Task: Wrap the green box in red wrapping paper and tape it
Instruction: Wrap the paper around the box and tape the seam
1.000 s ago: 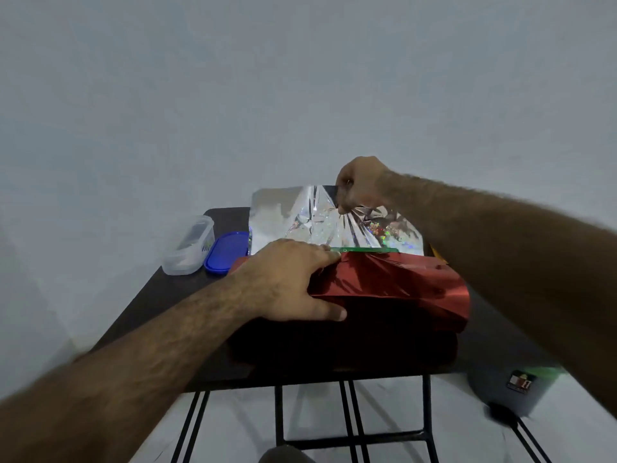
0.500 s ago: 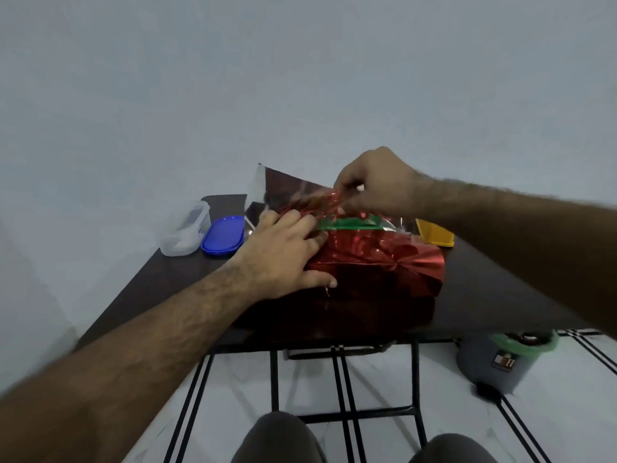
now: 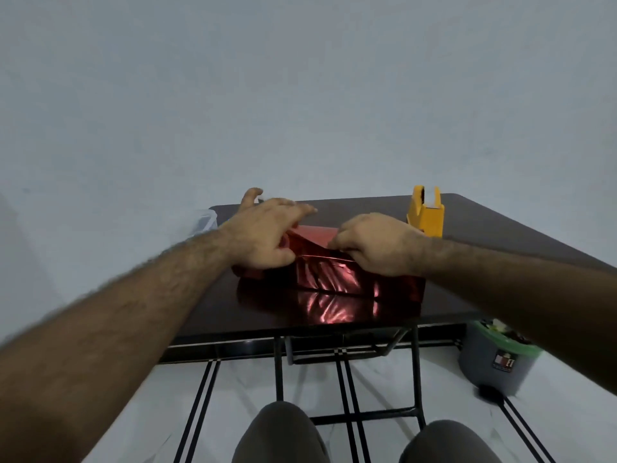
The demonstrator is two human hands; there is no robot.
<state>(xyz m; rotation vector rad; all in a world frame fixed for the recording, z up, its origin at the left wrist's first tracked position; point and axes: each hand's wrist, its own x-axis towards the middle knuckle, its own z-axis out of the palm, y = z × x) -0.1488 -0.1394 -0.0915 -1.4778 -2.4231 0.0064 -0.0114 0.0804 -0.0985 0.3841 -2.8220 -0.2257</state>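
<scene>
We see the box only as a shape under shiny red foil wrapping paper (image 3: 334, 282), sitting near the front middle of the dark glossy tabletop (image 3: 484, 262); no green surface shows, so the box itself is wholly hidden. The paper's near face is creased and throws a red reflection onto the table in front of it. Our left hand (image 3: 263, 238) lies over the left top of the parcel, fingers spread and reaching away from us, the thumb pressing down on the paper; one fingertip pokes up behind the hand and its contact is hard to make out. Our right hand (image 3: 377, 245) sits on the right top with fingers curled, pinching the paper's folded edge along a thin taut line that runs between both hands. What the far side of the parcel looks like we cannot tell.

Just behind the right hand stands a yellow plastic tape dispenser (image 3: 425, 212), its base cut off by the knuckles. A clear plastic container (image 3: 205, 220) peeks out past the left forearm, mostly hidden. A grey bin with a green rim (image 3: 497, 362) stands on the floor at the right.

Half a second ago a green strip of the box lay bare and a silvery flap stood up behind it; now the flap is folded down and red covers everything. The blue lid seen then is out of sight.
</scene>
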